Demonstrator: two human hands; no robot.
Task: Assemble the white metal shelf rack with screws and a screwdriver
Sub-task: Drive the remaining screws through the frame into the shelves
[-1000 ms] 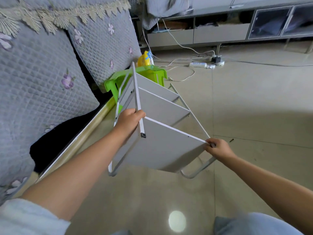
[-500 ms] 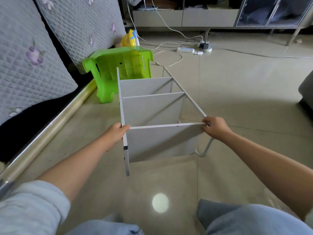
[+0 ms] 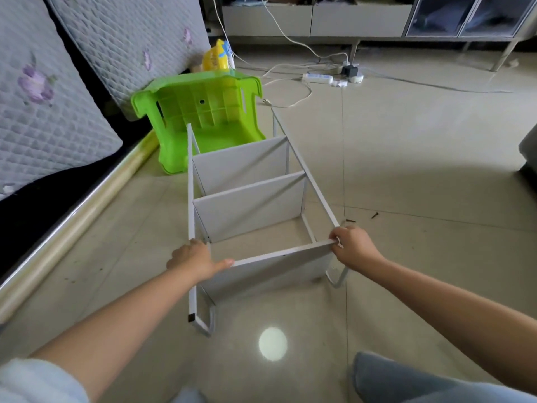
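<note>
The white metal shelf rack (image 3: 247,205) lies on its side on the tiled floor, its three shelf panels standing on edge between two long side frames. My left hand (image 3: 194,260) grips the left frame where the nearest panel meets it, thumb lying along the panel's top edge. My right hand (image 3: 351,247) grips the right end of that same panel at the right frame. A few dark screws (image 3: 361,218) lie on the floor just beyond my right hand. No screwdriver shows.
A green plastic stool (image 3: 203,117) lies tipped behind the rack, with a yellow bottle (image 3: 216,58) beyond it. A quilted grey sofa (image 3: 52,112) runs along the left. A power strip (image 3: 318,77) and cables lie before the low cabinet (image 3: 319,17).
The rack has come down from a tilted, lifted pose to lie flat on the floor, nearer to me. Both hands stayed on it, and the view has tipped downward.
</note>
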